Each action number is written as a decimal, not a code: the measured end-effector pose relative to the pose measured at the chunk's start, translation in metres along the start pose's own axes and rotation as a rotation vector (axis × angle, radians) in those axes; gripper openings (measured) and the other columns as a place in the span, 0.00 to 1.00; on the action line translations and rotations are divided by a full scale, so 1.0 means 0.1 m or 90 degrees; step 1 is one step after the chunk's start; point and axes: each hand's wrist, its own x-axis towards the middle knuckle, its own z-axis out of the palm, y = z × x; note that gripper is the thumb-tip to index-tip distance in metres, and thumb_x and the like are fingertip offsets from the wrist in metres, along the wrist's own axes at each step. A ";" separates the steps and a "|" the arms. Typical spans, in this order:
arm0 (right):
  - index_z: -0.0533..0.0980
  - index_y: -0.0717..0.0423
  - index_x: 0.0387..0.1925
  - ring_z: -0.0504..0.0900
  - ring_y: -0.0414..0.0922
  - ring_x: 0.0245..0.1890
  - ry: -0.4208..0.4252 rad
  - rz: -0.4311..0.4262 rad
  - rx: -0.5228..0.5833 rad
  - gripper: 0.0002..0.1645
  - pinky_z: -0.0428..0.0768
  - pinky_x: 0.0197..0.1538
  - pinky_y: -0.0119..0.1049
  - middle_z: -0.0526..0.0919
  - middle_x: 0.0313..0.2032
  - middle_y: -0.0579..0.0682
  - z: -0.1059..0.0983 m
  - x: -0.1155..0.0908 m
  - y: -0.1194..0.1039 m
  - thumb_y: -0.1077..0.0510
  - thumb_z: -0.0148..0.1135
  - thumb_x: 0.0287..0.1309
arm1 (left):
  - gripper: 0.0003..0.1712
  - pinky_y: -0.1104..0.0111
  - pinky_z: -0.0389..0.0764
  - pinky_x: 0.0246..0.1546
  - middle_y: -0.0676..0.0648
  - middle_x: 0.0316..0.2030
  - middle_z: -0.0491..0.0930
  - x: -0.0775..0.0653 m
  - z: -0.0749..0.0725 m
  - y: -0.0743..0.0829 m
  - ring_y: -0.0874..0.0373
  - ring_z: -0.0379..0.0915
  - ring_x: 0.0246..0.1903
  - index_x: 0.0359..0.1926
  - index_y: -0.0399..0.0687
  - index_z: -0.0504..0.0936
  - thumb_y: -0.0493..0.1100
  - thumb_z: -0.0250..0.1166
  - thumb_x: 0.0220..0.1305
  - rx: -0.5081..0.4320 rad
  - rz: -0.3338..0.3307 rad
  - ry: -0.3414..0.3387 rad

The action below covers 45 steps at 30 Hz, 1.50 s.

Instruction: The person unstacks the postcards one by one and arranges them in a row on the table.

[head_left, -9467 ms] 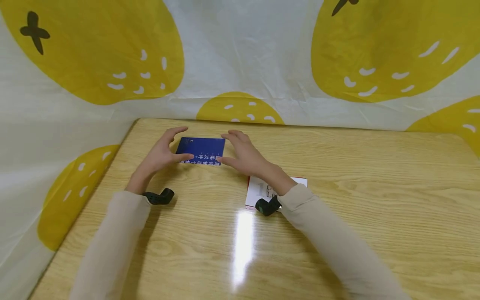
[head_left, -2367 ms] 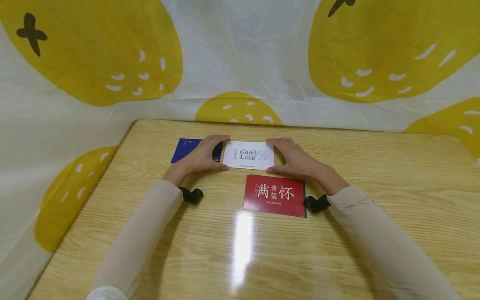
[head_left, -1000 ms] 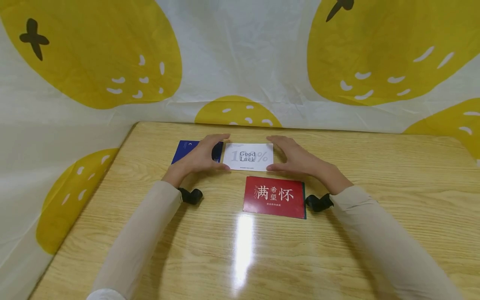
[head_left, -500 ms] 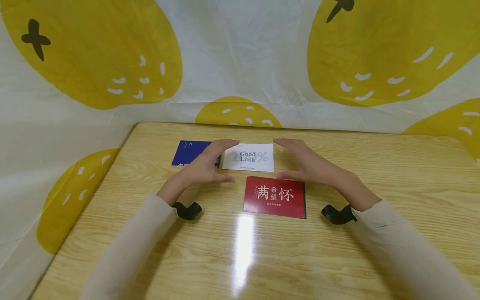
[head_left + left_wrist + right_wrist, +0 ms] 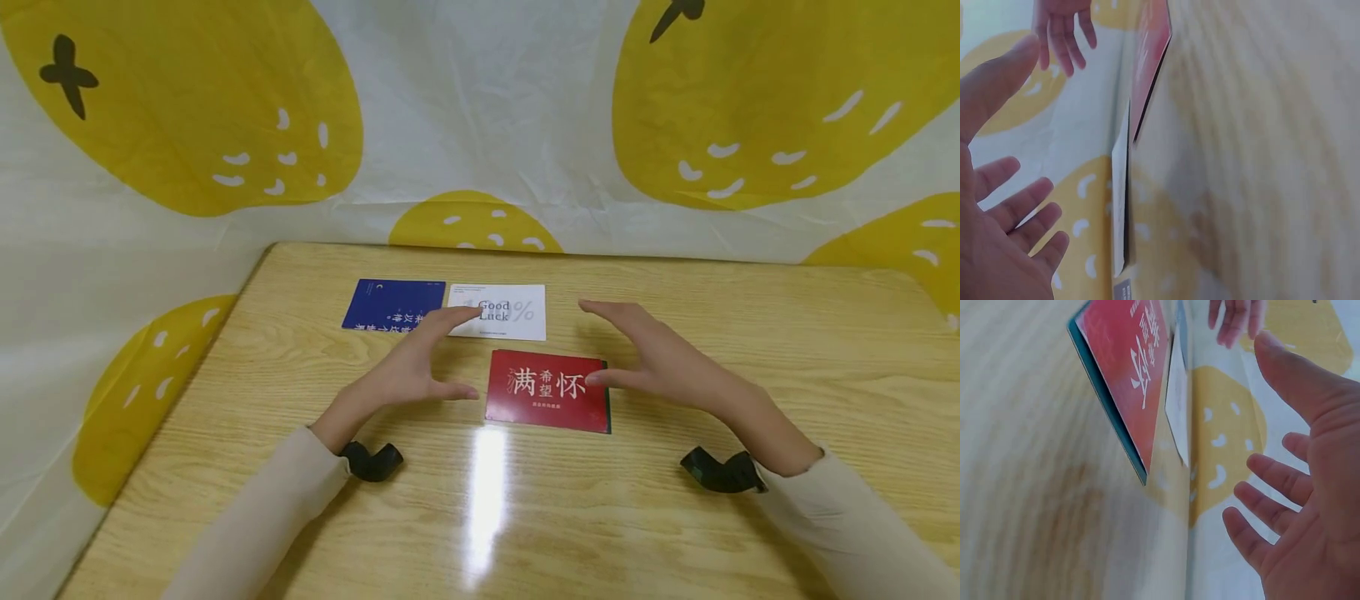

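Observation:
My left hand [image 5: 401,367], fingers spread and holding nothing, hovers over the table left of the red card [image 5: 549,408]. Its index fingertip overlaps the white "Good Luck" card [image 5: 517,312] in the head view. On the other side, my right hand [image 5: 671,362] is likewise relaxed and bare, its thumb overlapping the right part of the red card. A green edge [image 5: 1104,403] shows under the red card in the right wrist view. The white card lies flat at the back, side by side with a blue card [image 5: 390,302] printed with white characters.
The wood-grain table [image 5: 637,533] carries the cards near its back left. A white cloth [image 5: 480,108] with yellow fruit shapes hangs behind and to the left. Both wrists wear black camera mounts, the left mount [image 5: 372,461] close over the tabletop.
The blue card, earlier between both hands, lies at the back left. The white card was set beside it, exposing the red one. Both hands have since released the white card and drawn back toward me.

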 end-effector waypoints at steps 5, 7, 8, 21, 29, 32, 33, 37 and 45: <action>0.56 0.48 0.72 0.66 0.55 0.62 0.043 -0.017 0.033 0.52 0.67 0.59 0.55 0.65 0.66 0.52 0.02 -0.17 0.01 0.47 0.73 0.50 | 0.57 0.52 0.56 0.65 0.48 0.68 0.59 -0.06 0.10 0.05 0.53 0.49 0.68 0.71 0.51 0.60 0.52 0.79 0.42 -0.001 0.000 0.011; 0.56 0.47 0.72 0.67 0.54 0.61 0.058 -0.031 0.035 0.53 0.68 0.59 0.51 0.67 0.65 0.51 0.04 -0.23 0.00 0.50 0.74 0.49 | 0.57 0.53 0.55 0.66 0.48 0.68 0.59 -0.09 0.14 0.06 0.53 0.49 0.68 0.71 0.50 0.60 0.52 0.80 0.42 -0.001 -0.001 0.018; 0.57 0.48 0.72 0.67 0.53 0.61 0.063 -0.036 0.032 0.52 0.68 0.59 0.48 0.67 0.65 0.51 0.05 -0.25 0.00 0.50 0.74 0.48 | 0.57 0.54 0.55 0.66 0.48 0.68 0.59 -0.11 0.16 0.06 0.54 0.49 0.68 0.71 0.49 0.60 0.52 0.80 0.42 -0.003 -0.001 0.021; 0.61 0.51 0.70 0.67 0.54 0.61 0.079 0.002 0.036 0.51 0.69 0.55 0.58 0.68 0.62 0.53 0.25 -0.51 -0.09 0.48 0.75 0.46 | 0.59 0.56 0.55 0.66 0.52 0.69 0.57 -0.15 0.36 0.15 0.57 0.49 0.68 0.72 0.53 0.57 0.53 0.80 0.41 -0.041 -0.035 0.001; 0.62 0.52 0.68 0.65 0.53 0.62 0.099 -0.001 0.026 0.51 0.67 0.58 0.56 0.68 0.62 0.52 0.38 -0.56 -0.04 0.49 0.77 0.43 | 0.59 0.53 0.57 0.65 0.50 0.68 0.57 -0.17 0.45 0.09 0.55 0.49 0.67 0.71 0.54 0.59 0.54 0.81 0.39 -0.021 -0.021 0.015; 0.63 0.53 0.68 0.65 0.51 0.61 0.107 0.003 0.027 0.50 0.67 0.58 0.52 0.68 0.62 0.51 0.42 -0.54 -0.01 0.48 0.77 0.44 | 0.57 0.52 0.59 0.63 0.51 0.68 0.58 -0.16 0.47 0.06 0.56 0.49 0.66 0.70 0.55 0.61 0.54 0.80 0.40 -0.015 -0.032 0.020; 0.63 0.52 0.67 0.65 0.50 0.61 0.109 0.006 0.029 0.50 0.67 0.58 0.52 0.68 0.61 0.50 0.44 -0.54 0.00 0.48 0.76 0.44 | 0.56 0.53 0.59 0.63 0.52 0.67 0.58 -0.16 0.49 0.05 0.56 0.49 0.66 0.70 0.56 0.61 0.54 0.80 0.40 -0.013 -0.039 0.021; 0.64 0.53 0.66 0.63 0.52 0.61 0.119 0.023 0.041 0.48 0.65 0.57 0.55 0.68 0.61 0.51 0.49 -0.51 0.04 0.47 0.76 0.46 | 0.53 0.54 0.60 0.62 0.52 0.65 0.60 -0.13 0.51 0.02 0.57 0.51 0.64 0.69 0.56 0.63 0.54 0.79 0.42 -0.014 -0.063 0.027; 0.66 0.56 0.63 0.60 0.53 0.59 0.132 0.027 0.036 0.46 0.63 0.56 0.55 0.68 0.60 0.54 0.57 -0.44 0.11 0.51 0.78 0.43 | 0.50 0.55 0.57 0.64 0.50 0.63 0.64 -0.07 0.53 0.02 0.56 0.55 0.63 0.66 0.51 0.66 0.53 0.79 0.43 0.023 -0.065 0.030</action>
